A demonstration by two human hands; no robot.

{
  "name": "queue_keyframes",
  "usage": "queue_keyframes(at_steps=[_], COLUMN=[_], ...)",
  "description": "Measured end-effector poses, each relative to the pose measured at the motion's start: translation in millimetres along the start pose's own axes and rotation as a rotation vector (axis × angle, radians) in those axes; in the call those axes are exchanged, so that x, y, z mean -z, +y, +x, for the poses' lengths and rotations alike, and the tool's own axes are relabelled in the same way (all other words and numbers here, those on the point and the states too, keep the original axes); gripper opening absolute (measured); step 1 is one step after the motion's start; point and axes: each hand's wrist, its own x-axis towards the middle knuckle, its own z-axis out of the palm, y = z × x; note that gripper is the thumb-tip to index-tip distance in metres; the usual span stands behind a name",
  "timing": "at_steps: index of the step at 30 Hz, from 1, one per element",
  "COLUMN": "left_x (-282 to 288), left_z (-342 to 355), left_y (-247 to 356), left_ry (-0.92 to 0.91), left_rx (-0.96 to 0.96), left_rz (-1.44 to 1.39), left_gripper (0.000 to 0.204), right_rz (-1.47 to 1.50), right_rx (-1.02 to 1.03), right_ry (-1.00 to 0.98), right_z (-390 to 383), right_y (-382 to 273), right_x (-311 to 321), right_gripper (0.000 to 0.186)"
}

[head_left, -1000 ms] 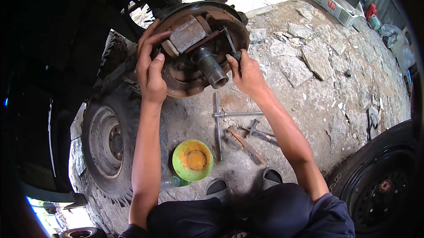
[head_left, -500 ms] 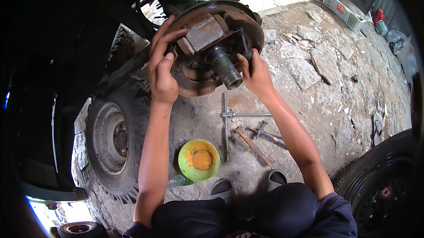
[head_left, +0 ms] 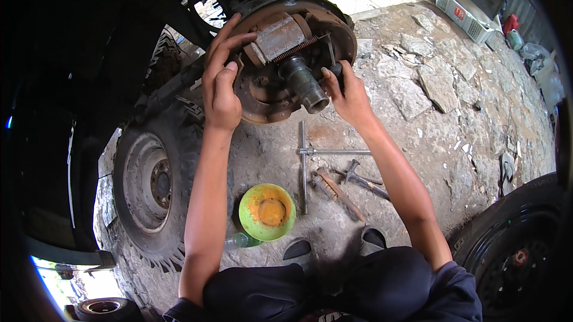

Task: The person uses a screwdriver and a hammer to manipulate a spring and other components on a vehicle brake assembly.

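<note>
Brake assembly (head_left: 280, 59), rusty and round, is sitting between both hands on the axle end; the left hand (head_left: 219, 86) is gripping its left rim with fingers curled over the brake shoe, while the right hand (head_left: 348, 96) is pinching a small dark part at its right side beside the hub spindle (head_left: 304, 86); below the hands a green bowl (head_left: 267, 211) is holding orange grease, near a cross wrench (head_left: 305, 161) lying on the ground.

Our right hand (head_left: 347, 94) hides the brake assembly's (head_left: 280, 59) right edge; black tyre (head_left: 518, 256) cut off at frame's rim; vehicle underside lost in shadow.
</note>
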Motion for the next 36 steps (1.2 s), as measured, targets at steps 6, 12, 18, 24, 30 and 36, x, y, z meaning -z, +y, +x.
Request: queue_keyframes(at_steps=[6, 12, 18, 24, 30, 36], left_x=[1.4, 1.4, -3.1, -3.9, -6.7, -6.0], left_z=[-0.5, -2.3, -1.9, -2.3, -1.9, -2.5], left_y=[3.7, 1.9, 1.9, 3.2, 2.2, 2.1], left_ry=[-0.007, 0.003, 0.016, 0.034, 0.041, 0.042], left_rx=[0.029, -0.002, -0.017, -0.021, -0.066, -0.071], left_rz=[0.000, 0.014, 0.001, 0.016, 0.018, 0.027], left_gripper=[0.047, 0.044, 0.043, 0.042, 0.042, 0.040], right_rz=[-0.042, -0.078, -0.041, 0.046, 0.082, 0.243], right_rx=[0.047, 0.059, 0.180, 0.089, 0.121, -0.015], right_ry=[0.032, 0.023, 0.076, 0.095, 0.186, 0.130], right_z=[-1.3, -0.9, 2.3, 3.5, 1.9, 2.6], right_y=[4.6, 0.4, 9.0, 9.5, 14.1, 9.8], right_x=[-2.1, -4.7, -8.0, -12.9, -23.4, -22.7], right_gripper=[0.021, 0.023, 0.025, 0.024, 0.023, 0.025])
